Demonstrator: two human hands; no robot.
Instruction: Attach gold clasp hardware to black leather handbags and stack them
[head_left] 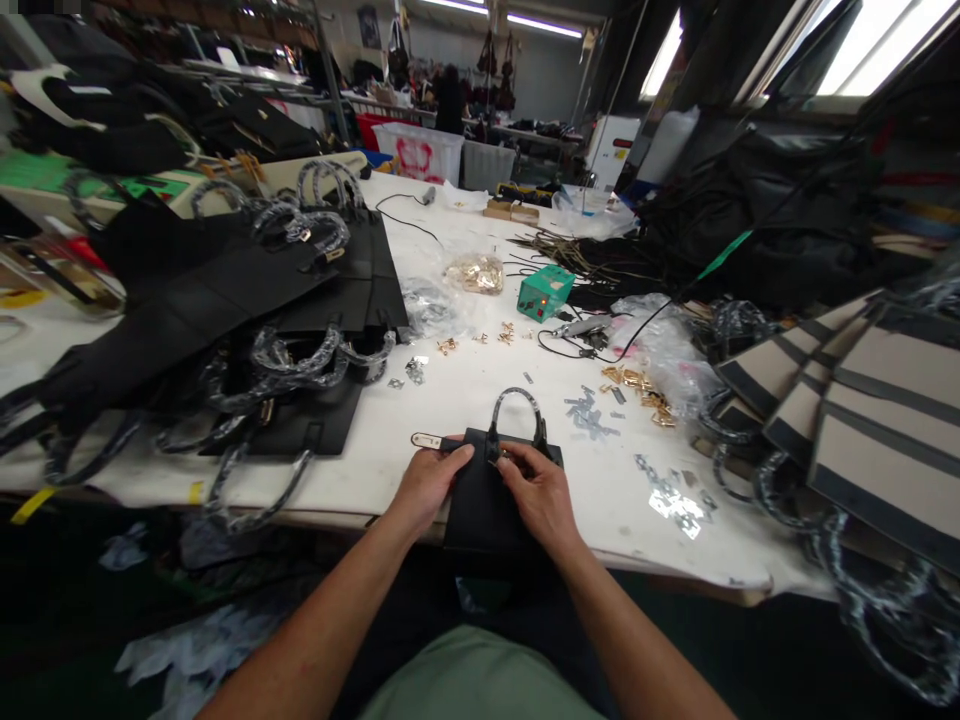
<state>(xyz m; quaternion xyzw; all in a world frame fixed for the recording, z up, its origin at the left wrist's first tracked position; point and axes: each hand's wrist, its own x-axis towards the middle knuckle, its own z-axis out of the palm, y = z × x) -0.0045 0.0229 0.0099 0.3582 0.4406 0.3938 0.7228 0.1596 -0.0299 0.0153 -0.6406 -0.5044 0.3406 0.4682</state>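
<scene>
A black bag panel (487, 510) lies over the table's front edge, its plastic-wrapped handle (515, 395) arching up at the far side. My left hand (431, 485) is closed on the panel's left edge, thumb on top, beside a black strap with a pale, metal-looking end (427, 440) that sticks out to the left. At the handle's left base, my right hand (536, 490) has its fingers pinched together on something small that I cannot make out. Loose grey metal plates (592, 415) lie to the right of the panel.
Black bag pieces with wrapped handles (300, 350) are piled at the left. A green box (545, 292) with a cable, gold fittings (637, 380) and plastic bags lie farther back. Beige-and-black panels (885, 430) are stacked at the right. A person (450, 100) is in the background.
</scene>
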